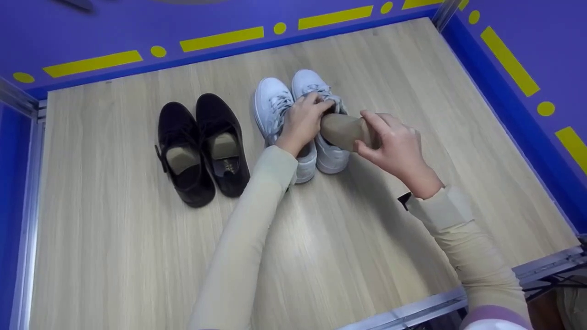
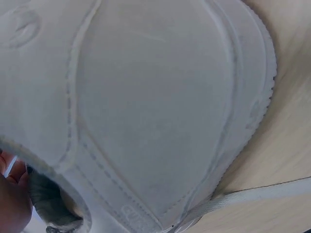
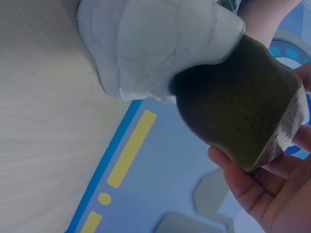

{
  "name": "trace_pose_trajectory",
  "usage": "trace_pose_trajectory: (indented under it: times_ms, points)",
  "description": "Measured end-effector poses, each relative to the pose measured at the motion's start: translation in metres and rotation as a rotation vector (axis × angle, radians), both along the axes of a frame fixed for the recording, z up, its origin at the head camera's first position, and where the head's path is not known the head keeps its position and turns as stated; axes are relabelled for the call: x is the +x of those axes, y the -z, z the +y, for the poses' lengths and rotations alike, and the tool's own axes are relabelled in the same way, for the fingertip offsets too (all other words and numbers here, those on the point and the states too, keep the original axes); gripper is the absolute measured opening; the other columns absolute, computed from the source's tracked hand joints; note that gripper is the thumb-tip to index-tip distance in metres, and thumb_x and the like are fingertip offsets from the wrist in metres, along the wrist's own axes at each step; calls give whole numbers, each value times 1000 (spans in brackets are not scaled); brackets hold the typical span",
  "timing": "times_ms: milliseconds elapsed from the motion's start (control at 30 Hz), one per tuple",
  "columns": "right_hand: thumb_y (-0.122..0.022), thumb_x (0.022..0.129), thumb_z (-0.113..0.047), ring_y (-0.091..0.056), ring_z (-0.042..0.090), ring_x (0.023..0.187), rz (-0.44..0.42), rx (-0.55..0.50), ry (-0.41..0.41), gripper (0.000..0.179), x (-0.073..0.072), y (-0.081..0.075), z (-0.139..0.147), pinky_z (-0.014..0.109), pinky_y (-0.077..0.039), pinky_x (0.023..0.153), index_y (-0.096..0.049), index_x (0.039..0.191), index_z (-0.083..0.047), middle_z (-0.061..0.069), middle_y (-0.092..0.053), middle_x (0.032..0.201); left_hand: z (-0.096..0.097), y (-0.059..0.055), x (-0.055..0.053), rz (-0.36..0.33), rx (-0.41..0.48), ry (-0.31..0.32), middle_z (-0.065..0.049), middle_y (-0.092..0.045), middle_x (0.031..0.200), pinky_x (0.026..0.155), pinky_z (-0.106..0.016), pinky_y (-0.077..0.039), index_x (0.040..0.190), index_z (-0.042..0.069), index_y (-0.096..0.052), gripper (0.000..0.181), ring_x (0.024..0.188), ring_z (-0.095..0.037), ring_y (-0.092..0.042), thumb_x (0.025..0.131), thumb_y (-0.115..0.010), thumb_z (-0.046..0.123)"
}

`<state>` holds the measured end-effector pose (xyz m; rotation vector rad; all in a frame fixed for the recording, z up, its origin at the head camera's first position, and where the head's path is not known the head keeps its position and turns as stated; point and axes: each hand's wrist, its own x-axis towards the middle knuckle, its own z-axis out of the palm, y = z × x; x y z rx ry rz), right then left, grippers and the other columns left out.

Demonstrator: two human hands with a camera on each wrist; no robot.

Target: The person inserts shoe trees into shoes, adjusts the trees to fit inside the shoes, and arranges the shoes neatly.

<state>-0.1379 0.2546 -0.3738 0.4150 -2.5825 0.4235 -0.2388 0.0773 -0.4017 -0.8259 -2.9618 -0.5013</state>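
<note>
A pair of white lace-up sneakers stands side by side on the table. My left hand (image 1: 302, 120) reaches across the left sneaker (image 1: 273, 103) and grips the right sneaker (image 1: 332, 158) by the tongue at its opening. A brown moulded shoe insert (image 1: 341, 130) sits with its rounded end at that opening; its hollow underside shows in the right wrist view. My right hand (image 1: 396, 144) holds the insert's outer end between thumb and fingers. White shoe leather (image 2: 150, 97) fills most of the left wrist view, hiding most of the left hand there.
To the left stands a pair of black shoes, the left one (image 1: 176, 123) and the right one (image 1: 215, 110), each with a similar beige insert (image 1: 224, 145) inside. Blue walls with yellow marks (image 1: 222, 40) border the wooden table (image 1: 114, 256); a metal rail (image 1: 412, 307) runs along its front edge.
</note>
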Motion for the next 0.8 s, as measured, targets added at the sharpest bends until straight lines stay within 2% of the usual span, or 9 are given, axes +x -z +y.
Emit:
trace_pose_trajectory:
  times_ms: [133,467,800]
  points:
    - [-62,71,-29,-60,31,60,-29,39,35,47,1,-4,-7,45,-44,49,-57,115,-15,10,-65,98,0,0,0,24,6,4,-2,-53,112,79,-32,-45,121,27,-54,33,94,-20,-54,91,-45,16]
    - [-63,72,-30,-59,32,57,-69,76,81,48,3,-12,-20,47,-43,48,-55,117,-14,12,-64,97,0,0,0,-12,0,6,-1,-51,115,81,-31,-43,124,28,-51,35,96,-19,-52,91,-44,17]
    - [-63,70,-29,-58,36,57,-119,145,128,45,-1,-18,-34,48,-41,44,-54,112,-14,12,-62,93,0,-1,1,-42,-20,-7,0,-49,114,80,-28,-42,126,28,-49,36,95,-16,-50,91,-44,17]
